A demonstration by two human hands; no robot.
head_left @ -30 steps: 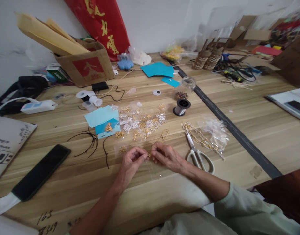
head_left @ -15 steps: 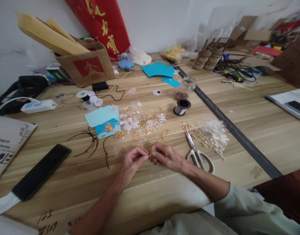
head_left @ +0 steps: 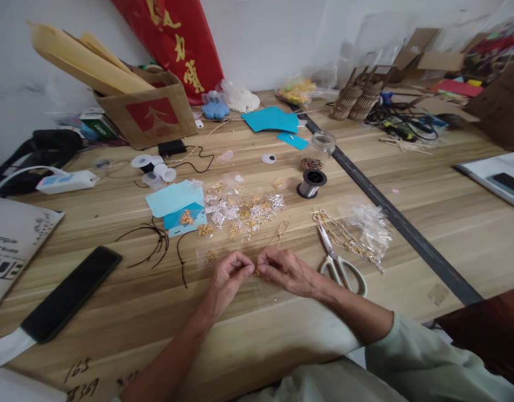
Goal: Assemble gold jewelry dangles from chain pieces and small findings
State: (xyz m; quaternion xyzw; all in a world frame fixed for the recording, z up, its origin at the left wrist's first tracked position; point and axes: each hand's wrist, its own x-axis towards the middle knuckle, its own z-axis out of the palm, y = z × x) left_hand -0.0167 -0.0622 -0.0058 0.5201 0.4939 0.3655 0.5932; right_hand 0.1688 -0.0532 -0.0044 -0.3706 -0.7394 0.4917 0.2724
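My left hand (head_left: pixel 229 279) and my right hand (head_left: pixel 287 271) meet fingertip to fingertip above the wooden table. Both are pinched closed around a tiny gold piece (head_left: pixel 257 272), mostly hidden by the fingers. A thin clear line or film edge runs down below them. Just beyond the hands lies a gold chain (head_left: pixel 280 231). Small gold and silver findings (head_left: pixel 259 209) are spread on clear bags further back. White-handled scissors (head_left: pixel 351 276) lie partly open to the right of my right hand, beside gold and silver chains (head_left: pixel 344 237).
A spool of wire (head_left: pixel 312 183) and a glass jar (head_left: pixel 323 144) stand behind. Blue cards (head_left: pixel 173 199), black cord (head_left: pixel 156 240) and a phone (head_left: pixel 71 294) lie left. A dark strip (head_left: pixel 391 206) crosses the table at right; a paper bag (head_left: pixel 150 114) stands at back left.
The fingers of my right hand have shifted slightly around the gold piece, and its back has turned a little. My left hand has barely moved.
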